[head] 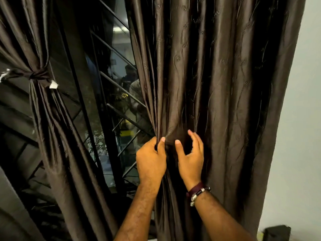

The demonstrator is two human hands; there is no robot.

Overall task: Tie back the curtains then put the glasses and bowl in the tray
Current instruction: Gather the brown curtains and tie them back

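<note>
Gripping the inner edge of the right curtain (217, 84), your left hand (150, 159) has its fingers curled round a bunched fold of the dark brown fabric, thumb pressed against the cloth. Your right hand (190, 157) sits just beside it, slightly further right, with thumb and fingers spread and loosely curved against the fabric; it touches the cloth but does not clamp any of it. A dark bracelet (198, 192) with metal beads circles your right wrist.

You see the right curtain hanging loose and nearly full width, its folds running from the top of the view down past your forearms, with a faint embroidered pattern across it. Its right edge lies against a pale wall (298, 136).

You find the left curtain (52, 127) already gathered, cinched at its waist by a tie-back (37, 75) knotted in the same dark cloth, with white frayed ends showing beside the knot.

Between the two curtains you look through a window (111, 101) with a black metal grille of diagonal bars. A dark box-like object (278, 233) sits at the bottom right corner, too cut off to identify.
</note>
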